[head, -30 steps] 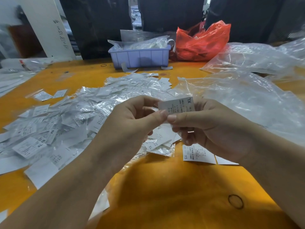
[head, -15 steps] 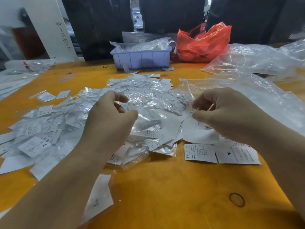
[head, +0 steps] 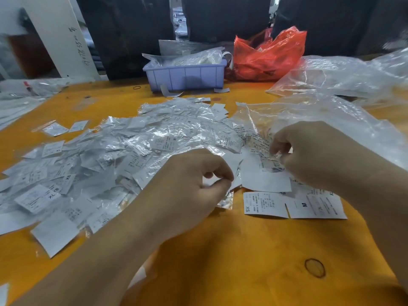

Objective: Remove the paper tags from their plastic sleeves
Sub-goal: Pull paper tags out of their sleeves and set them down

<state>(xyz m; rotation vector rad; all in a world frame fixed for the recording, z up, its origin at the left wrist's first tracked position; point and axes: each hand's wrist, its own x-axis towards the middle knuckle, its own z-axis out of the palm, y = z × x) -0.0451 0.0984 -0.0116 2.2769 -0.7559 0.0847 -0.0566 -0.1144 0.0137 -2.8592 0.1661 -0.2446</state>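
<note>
The left hand (head: 187, 191) has curled fingers; I cannot tell if they hold anything. The right hand (head: 318, 155) pinches a sleeve (head: 270, 157) at 3 o'clock of the tag pile (head: 110, 162) on the orange table (head: 242, 261). At 12 o'clock a blue bin (head: 185, 76) holds plastic, red bag (head: 269, 56) beside it

1. Table (head: 242, 250): smooth orange top with a soft, low sheen; a dark ring mark at 5 o'clock.
2. Sleeves (head: 132, 146), heaped at 9 to 12 o'clock: thin clear plastic, crinkled, glossy with bright glints.
3. Tags (head: 266, 204), at 3 o'clock of centre: flat white paper, matt, printed in black.
4. Big bags (head: 331, 85), at 1 to 3 o'clock: clear plastic film, wrinkled and shiny.
5. Red bag (head: 265, 58), at 12 o'clock: thin translucent plastic, creased, glossy.
6. Bin (head: 185, 76), at 12 o'clock: hard lilac plastic, ribbed wall, dull satin finish.
</note>
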